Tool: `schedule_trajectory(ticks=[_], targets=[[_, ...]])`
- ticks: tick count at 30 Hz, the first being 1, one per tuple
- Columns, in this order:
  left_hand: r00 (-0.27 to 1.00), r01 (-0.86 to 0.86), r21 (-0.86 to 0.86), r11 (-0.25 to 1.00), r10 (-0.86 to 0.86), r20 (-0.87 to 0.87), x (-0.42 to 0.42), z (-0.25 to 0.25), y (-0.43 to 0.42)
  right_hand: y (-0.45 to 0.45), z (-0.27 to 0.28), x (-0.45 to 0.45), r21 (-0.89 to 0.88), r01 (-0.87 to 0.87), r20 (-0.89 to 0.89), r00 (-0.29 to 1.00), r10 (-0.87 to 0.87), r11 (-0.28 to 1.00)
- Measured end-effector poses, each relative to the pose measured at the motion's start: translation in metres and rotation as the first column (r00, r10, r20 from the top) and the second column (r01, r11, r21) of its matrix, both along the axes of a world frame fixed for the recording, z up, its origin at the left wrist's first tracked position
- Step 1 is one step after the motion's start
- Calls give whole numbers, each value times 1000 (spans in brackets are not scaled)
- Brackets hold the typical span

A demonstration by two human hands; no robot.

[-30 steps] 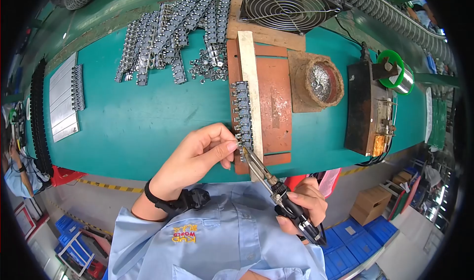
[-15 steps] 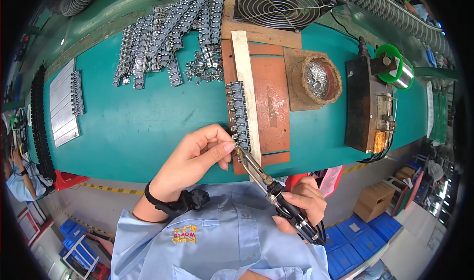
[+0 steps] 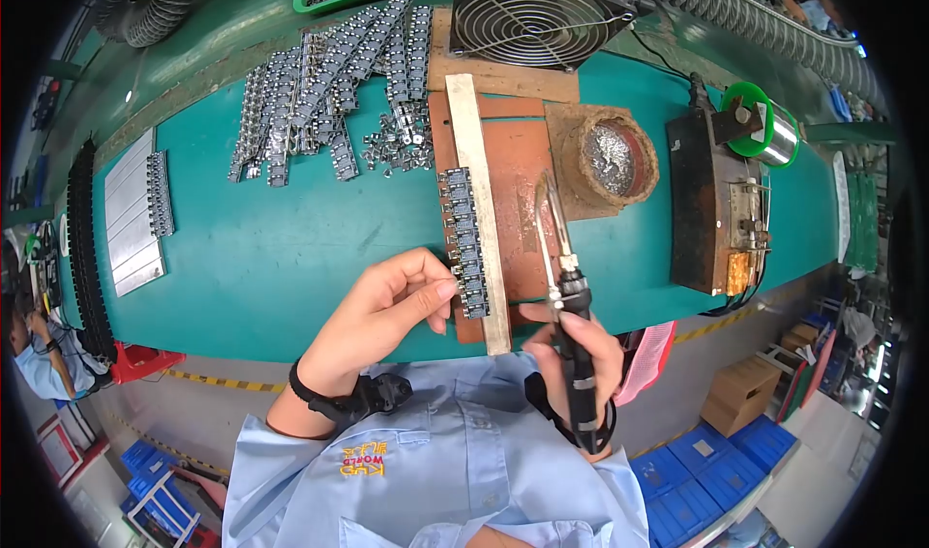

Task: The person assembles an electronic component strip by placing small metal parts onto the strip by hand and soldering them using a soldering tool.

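My right hand (image 3: 592, 359) is wrapped round the black handle of a soldering iron (image 3: 573, 301) with a thin metal tube beside its shaft. The iron's tip points away from me, over the reddish-brown board (image 3: 527, 214) and apart from the parts. At the lower left edge of a strip of small dark circuit boards (image 3: 464, 243), my left hand (image 3: 392, 301) is closed in a pinch. What sits between its thumb and finger is too small to make out. The strip lies against a pale wooden bar (image 3: 474, 151) on the board.
A round pot of silvery solder scraps (image 3: 619, 158) stands right of the board, beside a dark box (image 3: 711, 205) and a green solder spool (image 3: 762, 124). A fan (image 3: 542, 16) is at the back. Board strips (image 3: 310, 93) and loose metal pieces (image 3: 399, 142) lie back left.
The soldering iron has lifted off the strip's near end and swung right, its tip now pointing forward. My left hand keeps its pinch in nearly the same place.
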State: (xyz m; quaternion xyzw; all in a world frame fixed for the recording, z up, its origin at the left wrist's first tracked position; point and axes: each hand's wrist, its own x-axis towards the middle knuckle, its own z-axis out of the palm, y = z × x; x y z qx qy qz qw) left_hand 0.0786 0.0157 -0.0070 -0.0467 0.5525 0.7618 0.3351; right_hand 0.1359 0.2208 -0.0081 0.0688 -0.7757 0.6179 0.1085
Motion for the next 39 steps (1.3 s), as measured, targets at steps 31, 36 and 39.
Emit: schedule_trajectory(ticks=[31,36,39], targets=[[998,-19,-23,1000,18,-56,4,-1,2,0,-11,-17,311,95,-277,961,-6,946],[999,-35,-10,999,34,-39,4,-2,2,5,-2,-1,208,203,-173,970,-168,957],[999,-29,-25,999,28,-31,4,-2,2,-2,5,9,-52,333,-35,941,-335,941]])
